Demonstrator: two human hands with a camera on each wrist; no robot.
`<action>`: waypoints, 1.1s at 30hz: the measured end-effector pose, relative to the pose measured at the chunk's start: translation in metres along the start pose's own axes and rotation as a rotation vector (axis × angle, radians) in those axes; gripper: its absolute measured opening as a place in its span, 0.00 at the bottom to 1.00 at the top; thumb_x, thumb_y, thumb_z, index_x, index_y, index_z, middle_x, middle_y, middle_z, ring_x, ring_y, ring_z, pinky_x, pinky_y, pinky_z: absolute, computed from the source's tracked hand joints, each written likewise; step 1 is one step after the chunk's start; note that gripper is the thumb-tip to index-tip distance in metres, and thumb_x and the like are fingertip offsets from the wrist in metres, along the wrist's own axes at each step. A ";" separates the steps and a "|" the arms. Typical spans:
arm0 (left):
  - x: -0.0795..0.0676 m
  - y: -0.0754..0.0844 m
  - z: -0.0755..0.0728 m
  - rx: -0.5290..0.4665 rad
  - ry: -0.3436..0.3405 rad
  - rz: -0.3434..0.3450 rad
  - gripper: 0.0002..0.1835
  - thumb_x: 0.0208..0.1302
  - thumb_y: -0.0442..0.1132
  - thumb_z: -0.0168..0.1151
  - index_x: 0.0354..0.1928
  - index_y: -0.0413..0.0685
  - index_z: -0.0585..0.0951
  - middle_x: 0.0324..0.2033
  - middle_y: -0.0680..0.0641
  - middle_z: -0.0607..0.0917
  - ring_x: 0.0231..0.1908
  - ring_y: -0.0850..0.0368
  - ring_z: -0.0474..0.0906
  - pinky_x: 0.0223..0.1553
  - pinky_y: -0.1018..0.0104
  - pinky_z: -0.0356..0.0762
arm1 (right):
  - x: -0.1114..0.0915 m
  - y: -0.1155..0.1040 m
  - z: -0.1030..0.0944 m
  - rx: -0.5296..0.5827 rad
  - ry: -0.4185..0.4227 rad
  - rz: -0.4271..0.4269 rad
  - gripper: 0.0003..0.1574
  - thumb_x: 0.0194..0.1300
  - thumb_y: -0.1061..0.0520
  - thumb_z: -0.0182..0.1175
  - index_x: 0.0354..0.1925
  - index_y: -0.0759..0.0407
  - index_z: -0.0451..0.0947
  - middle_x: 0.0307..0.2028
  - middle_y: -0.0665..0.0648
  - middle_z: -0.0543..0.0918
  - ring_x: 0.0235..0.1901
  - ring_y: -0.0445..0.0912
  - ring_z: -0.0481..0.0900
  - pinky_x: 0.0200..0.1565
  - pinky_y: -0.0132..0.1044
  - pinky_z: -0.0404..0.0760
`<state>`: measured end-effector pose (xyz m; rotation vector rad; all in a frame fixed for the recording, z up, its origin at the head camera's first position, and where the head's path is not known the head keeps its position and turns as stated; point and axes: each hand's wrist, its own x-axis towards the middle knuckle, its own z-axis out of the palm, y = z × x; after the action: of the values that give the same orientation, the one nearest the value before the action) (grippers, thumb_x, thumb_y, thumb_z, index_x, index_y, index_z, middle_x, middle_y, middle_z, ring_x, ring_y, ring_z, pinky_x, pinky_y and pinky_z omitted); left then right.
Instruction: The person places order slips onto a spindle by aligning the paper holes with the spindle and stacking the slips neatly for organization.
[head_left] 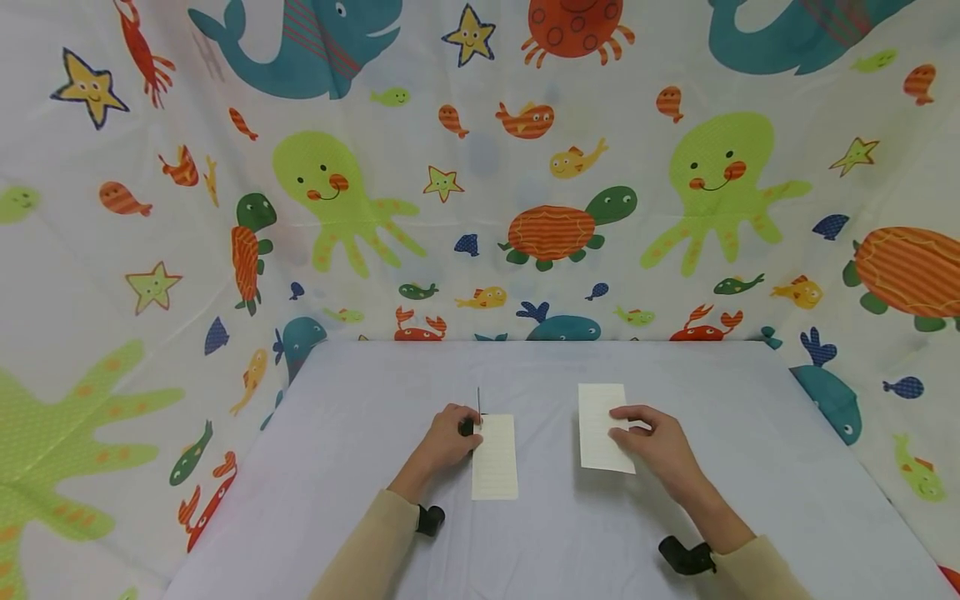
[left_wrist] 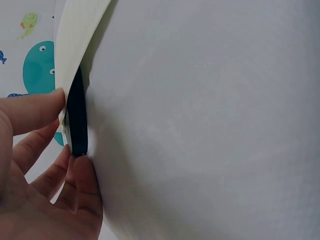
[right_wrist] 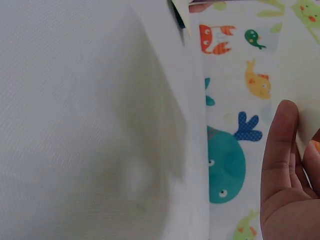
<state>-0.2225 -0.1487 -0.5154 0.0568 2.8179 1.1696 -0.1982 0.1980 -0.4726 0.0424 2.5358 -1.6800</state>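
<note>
My left hand (head_left: 448, 435) pinches the upper left edge of a cream lined paper (head_left: 495, 467). In the left wrist view, a dark navy strip (left_wrist: 77, 120) lies against the paper's underside, with the thumb on the paper and other fingertips at the strip's lower end. A thin dark upright line (head_left: 478, 400) shows above the fingers in the head view; I cannot tell what it is. My right hand (head_left: 663, 450) holds another cream lined sheet (head_left: 600, 429) by its right edge, between thumb and fingers. That sheet is tilted and casts a shadow on the cloth.
A white cloth covers the table (head_left: 345, 417). Behind and at the sides hangs a curtain (head_left: 480, 175) printed with sea animals. Black wrist cameras are strapped to the left wrist (head_left: 431, 520) and the right wrist (head_left: 686, 556).
</note>
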 end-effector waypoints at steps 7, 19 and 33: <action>-0.001 0.000 -0.001 -0.020 0.001 -0.001 0.11 0.64 0.35 0.69 0.47 0.45 0.82 0.57 0.40 0.76 0.56 0.43 0.71 0.62 0.44 0.69 | 0.000 -0.011 0.007 0.039 0.006 0.005 0.26 0.67 0.54 0.69 0.60 0.61 0.79 0.65 0.62 0.73 0.49 0.54 0.75 0.43 0.28 0.78; -0.001 0.000 -0.002 -0.014 0.004 0.010 0.11 0.63 0.34 0.69 0.47 0.45 0.82 0.56 0.40 0.76 0.54 0.43 0.71 0.61 0.43 0.70 | 0.000 -0.030 0.023 0.103 0.015 -0.035 0.23 0.65 0.57 0.69 0.57 0.61 0.80 0.63 0.61 0.75 0.46 0.52 0.76 0.42 0.28 0.78; -0.001 0.002 0.001 -0.011 0.017 -0.003 0.11 0.63 0.35 0.68 0.47 0.45 0.82 0.55 0.39 0.76 0.57 0.42 0.70 0.62 0.42 0.69 | -0.001 -0.041 0.040 0.137 0.011 -0.071 0.21 0.64 0.60 0.70 0.55 0.59 0.82 0.60 0.59 0.78 0.43 0.52 0.78 0.41 0.28 0.79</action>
<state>-0.2211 -0.1469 -0.5145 0.0418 2.8247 1.1908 -0.1978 0.1453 -0.4504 -0.0279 2.4532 -1.8828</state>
